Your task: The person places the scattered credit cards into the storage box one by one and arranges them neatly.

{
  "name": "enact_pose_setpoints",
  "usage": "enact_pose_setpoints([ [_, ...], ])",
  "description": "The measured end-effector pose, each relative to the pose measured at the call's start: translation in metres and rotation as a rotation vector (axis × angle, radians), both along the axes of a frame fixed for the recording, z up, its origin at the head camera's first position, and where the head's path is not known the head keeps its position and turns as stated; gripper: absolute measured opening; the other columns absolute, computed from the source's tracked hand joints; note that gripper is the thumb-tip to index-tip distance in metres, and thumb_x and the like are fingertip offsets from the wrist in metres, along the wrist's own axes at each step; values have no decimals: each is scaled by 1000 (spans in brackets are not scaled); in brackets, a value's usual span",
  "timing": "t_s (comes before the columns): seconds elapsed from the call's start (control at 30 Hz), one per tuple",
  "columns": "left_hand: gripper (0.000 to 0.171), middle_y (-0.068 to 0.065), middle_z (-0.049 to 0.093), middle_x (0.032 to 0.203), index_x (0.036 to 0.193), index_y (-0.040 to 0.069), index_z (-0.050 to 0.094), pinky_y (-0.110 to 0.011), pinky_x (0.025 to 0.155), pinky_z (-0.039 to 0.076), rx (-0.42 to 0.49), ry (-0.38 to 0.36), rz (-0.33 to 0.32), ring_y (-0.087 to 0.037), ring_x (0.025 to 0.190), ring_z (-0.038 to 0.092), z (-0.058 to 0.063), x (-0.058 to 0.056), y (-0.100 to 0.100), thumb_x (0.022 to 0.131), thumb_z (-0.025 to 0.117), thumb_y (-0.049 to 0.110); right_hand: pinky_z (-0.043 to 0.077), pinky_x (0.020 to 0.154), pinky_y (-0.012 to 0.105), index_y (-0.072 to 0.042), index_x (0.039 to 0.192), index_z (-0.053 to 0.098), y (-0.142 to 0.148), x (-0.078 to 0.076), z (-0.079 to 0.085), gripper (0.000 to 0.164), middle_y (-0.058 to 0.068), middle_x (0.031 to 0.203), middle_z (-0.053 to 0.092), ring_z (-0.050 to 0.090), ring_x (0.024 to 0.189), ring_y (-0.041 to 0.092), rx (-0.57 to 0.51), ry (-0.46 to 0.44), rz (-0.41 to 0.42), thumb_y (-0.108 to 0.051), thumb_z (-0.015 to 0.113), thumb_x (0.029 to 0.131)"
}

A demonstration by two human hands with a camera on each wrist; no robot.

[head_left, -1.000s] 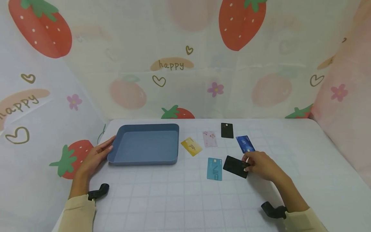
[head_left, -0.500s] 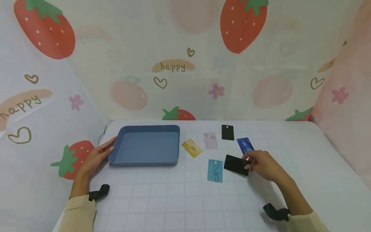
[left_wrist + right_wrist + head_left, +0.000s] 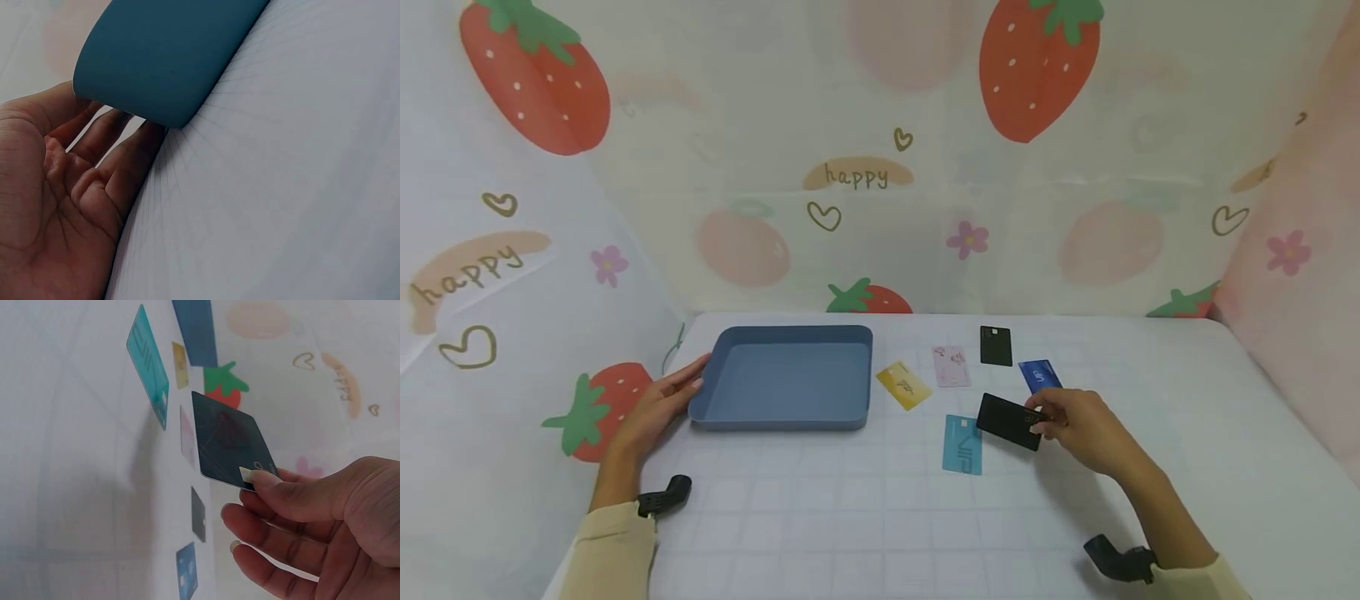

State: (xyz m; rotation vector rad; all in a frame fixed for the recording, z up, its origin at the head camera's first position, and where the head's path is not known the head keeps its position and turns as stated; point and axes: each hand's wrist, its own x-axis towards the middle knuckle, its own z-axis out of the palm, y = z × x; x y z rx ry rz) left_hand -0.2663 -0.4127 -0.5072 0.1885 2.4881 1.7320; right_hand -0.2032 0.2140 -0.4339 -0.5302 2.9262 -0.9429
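My right hand [image 3: 1071, 425] pinches one end of a black bank card [image 3: 1009, 422] between thumb and fingers. In the right wrist view this card [image 3: 231, 440] is tilted above the table, with the thumb near its chip. Below it in the head view lies a light-blue VIP card [image 3: 962, 450], partly overlapped by it. A dark-blue card [image 3: 1039, 375] sits just beyond the right hand. My left hand [image 3: 658, 408] rests with extended fingers against the left side of a blue-grey tray [image 3: 781, 423]. In the left wrist view, the tray's corner [image 3: 156, 69] hides the fingertips.
Between the tray and the right hand lie a yellow card [image 3: 903, 385] and a pink card [image 3: 951, 367]. Another black card [image 3: 996, 346] lies farther back. A white gridded cloth [image 3: 820, 517] covers the table, and a strawberry-print sheet [image 3: 1030, 200] rises behind its far edge.
The right hand has lifted the black bank card a little and shifted it slightly toward the VIP card, which it now overlaps in the view. The left hand stays at the tray.
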Motion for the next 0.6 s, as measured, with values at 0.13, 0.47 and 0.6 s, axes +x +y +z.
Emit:
enact_pose_setpoints([
  [0.13,59,-7,25,167,159,17,34,-4,100,33,14,9,-6,-21,155,16,-1,0,-1,107,54,33,52,62,28,-3,110,71,-5,1,1,24,-1,79,66,59,70,13,1,16,4,1,76,87],
  [0.47,60,-9,25,167,160,14,33,-5,101,34,30,4,-15,-19,155,17,0,-2,-1,107,54,32,52,60,26,-2,109,71,-10,4,5,23,-2,77,70,64,70,21,-42,20,-3,2,75,87],
  [0.6,61,-8,26,166,160,15,33,-4,100,34,14,5,-7,-20,155,17,-1,-1,0,106,55,34,53,60,25,-3,110,72,-13,5,6,23,0,81,71,64,70,21,-59,31,-5,3,75,87],
])
